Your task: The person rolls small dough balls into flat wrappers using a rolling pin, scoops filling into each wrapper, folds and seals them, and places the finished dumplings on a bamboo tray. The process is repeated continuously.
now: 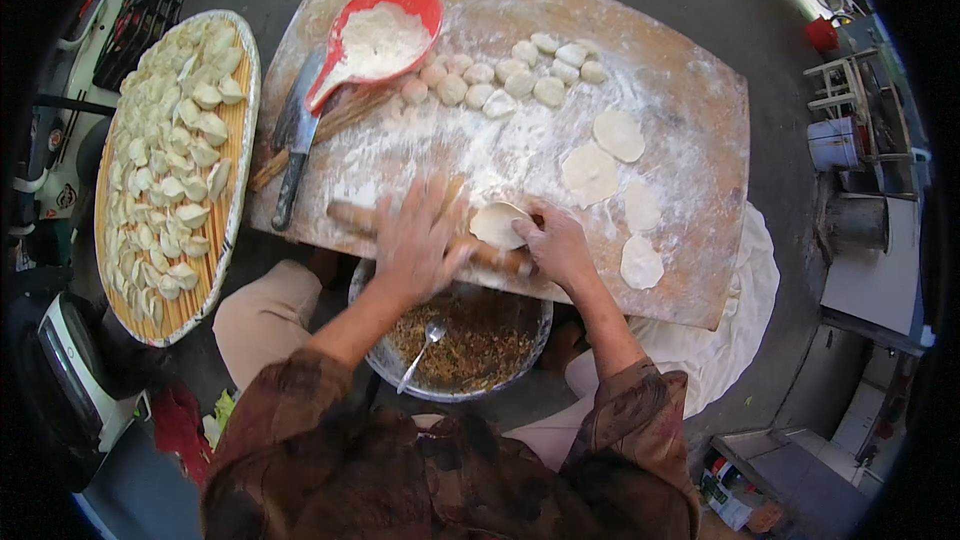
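My left hand (420, 240) lies spread over a wooden rolling pin (352, 217) near the board's front edge, its fingers blurred. With thumb and fingers, my right hand (553, 240) pinches the right edge of a round dough wrapper (496, 225), which lies over the pin. Several flattened wrappers (590, 175) rest on the floured wooden board (690, 210) to the right. Behind my hands are several small dough pieces (517, 82). A red plastic scoop (427, 7) of flour (384, 40) stands at the back left, beside a cleaver (304, 120).
Left of the board is an oval tray (232, 195) of folded dumplings (180, 157). A metal basin (544, 337) of filling with a spoon (424, 352) sits below the front edge, between my knees. White cloth (754, 292) hangs under the right corner.
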{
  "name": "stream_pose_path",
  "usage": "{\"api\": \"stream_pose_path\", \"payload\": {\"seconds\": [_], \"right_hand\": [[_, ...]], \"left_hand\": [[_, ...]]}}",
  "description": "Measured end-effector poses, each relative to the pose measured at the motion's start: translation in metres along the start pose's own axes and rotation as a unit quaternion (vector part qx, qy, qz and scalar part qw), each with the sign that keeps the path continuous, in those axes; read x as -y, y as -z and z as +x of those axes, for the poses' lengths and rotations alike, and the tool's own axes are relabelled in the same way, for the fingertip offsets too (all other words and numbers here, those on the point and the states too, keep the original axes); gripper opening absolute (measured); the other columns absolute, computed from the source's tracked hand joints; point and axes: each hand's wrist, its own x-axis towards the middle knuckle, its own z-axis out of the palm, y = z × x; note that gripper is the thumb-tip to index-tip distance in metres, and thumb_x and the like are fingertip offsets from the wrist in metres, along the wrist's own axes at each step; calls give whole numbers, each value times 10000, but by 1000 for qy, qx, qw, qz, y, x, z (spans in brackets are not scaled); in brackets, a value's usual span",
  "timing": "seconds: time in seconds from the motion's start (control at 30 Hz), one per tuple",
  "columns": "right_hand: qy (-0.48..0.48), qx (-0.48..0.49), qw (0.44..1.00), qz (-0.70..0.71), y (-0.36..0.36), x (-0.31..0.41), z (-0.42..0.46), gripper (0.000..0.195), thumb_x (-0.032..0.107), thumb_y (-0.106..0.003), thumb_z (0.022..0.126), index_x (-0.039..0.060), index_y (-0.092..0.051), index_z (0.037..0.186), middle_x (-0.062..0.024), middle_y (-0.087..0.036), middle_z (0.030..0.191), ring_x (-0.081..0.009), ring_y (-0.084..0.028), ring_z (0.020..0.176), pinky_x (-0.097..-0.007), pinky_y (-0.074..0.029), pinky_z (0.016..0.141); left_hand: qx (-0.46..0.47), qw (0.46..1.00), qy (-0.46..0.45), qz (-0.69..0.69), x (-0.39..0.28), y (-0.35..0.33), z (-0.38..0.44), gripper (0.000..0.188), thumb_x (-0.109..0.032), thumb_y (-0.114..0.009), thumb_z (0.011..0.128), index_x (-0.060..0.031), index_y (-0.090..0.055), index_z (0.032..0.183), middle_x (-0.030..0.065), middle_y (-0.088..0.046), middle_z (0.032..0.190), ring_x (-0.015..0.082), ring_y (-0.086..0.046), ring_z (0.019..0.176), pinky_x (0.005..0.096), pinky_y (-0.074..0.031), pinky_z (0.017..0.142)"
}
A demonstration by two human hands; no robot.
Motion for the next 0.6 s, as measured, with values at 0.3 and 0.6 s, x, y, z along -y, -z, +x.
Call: {"api": "stream_pose_path", "payload": {"seconds": [0.3,0.6], "right_hand": [[32,-25,995,-88,8,-3,18,173,173,-613,881,48,-653,994,-201,-643,1081,-369,-648,908,-463,-508,809],[153,-83,962,-209,-5,14,31,171,185,-655,865,36,-637,947,-175,-631,955,-365,-631,876,-452,-524,791]], "left_hand": [[23,999,-14,-24,-10,0,0,593,-478,-623,847,-178,-555,1354,154,-414,1476,363,-353,1371,624,-276,1031],[-15,999,9,33,-2,-9,60,572,-443,-589,866,-211,-521,1384,133,-413,1479,346,-377,1346,576,-321,1016]]}}
